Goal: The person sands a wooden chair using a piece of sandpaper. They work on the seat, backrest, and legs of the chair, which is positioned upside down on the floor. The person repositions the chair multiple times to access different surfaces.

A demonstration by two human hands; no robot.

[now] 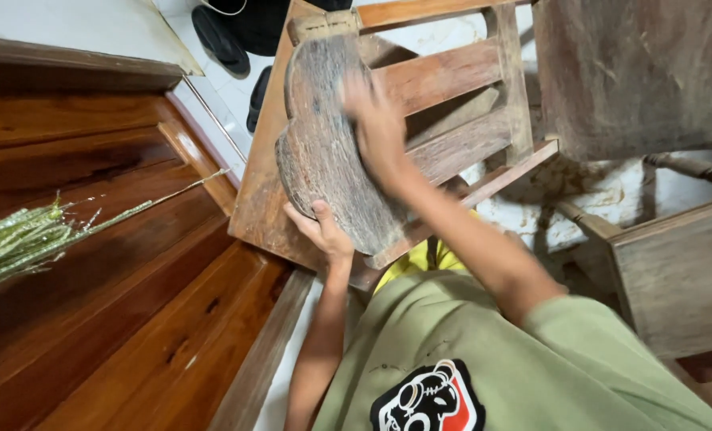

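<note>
While the left hand (324,231) grips the worn wooden board (328,148) at its lower edge, thumb on top, the board stands tilted. The right hand (376,124), blurred, lies spread flat on its face.

The right hand (376,128) is smearing into motion blur, so its fingers are not showing apart, nor whether they are gripping or just lying flat on the weathered wooden board (324,152). The left hand (322,231) is hiding its fingers behind the board's lower edge (only the thumb is showing). The green stalks (28,239) are running off the left edge. The dark sandals (222,38) and the wooden frame (452,80) are being cut by the top edge.
</note>
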